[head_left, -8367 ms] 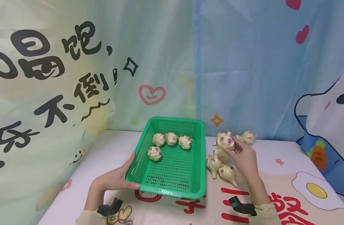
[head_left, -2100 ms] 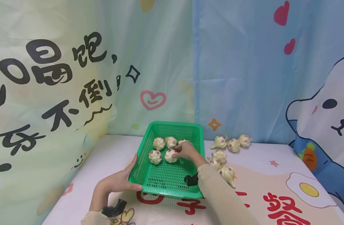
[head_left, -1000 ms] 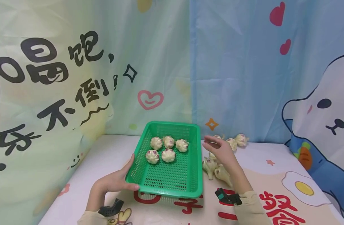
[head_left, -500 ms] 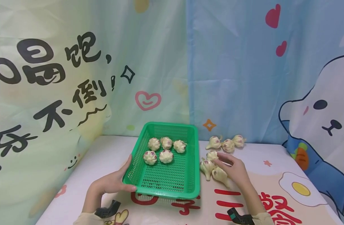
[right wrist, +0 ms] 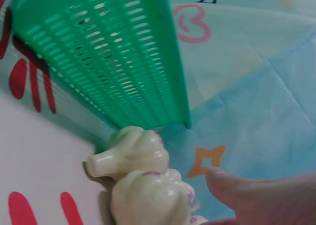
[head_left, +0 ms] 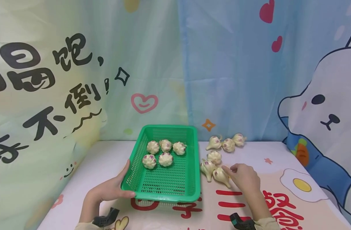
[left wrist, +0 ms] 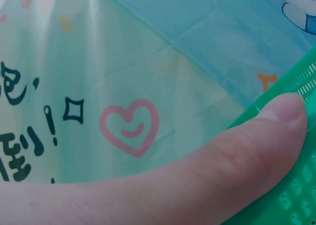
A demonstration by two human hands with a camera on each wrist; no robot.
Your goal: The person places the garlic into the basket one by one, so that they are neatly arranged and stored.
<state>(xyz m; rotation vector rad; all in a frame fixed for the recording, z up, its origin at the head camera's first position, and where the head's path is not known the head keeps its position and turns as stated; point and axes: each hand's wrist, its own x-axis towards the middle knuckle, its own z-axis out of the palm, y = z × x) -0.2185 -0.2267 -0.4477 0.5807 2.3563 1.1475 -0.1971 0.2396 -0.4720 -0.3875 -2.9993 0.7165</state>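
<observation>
My left hand [head_left: 109, 188] holds the near left corner of a green plastic basket [head_left: 175, 196], thumb over the rim; the left wrist view shows that thumb [left wrist: 266, 136] against the basket. Several white garlic bulbs with purple marks, such as this bulb [head_left: 166, 159], lie in its far half. Right of the basket, my right hand [head_left: 245, 179] is at the nearest loose garlic bulb [head_left: 221, 176], fingertips beside it and not closed round it. Another bulb [head_left: 207, 169] lies against that one. In the right wrist view the thumb [right wrist: 232, 190] stands apart from the bulbs [right wrist: 148, 198].
Behind the near bulbs sits another garlic bulb [head_left: 214, 157]. Three more, including this bulb [head_left: 228, 145], line the table's back edge. A printed cloth [head_left: 279, 188] covers the table, and a patterned curtain [head_left: 227, 80] hangs close behind.
The right hand held a garlic bulb earlier, set it in the basket's front row, then withdrew rightward, passing over the loose bulbs to the nearest one. The left hand stays on the basket.
</observation>
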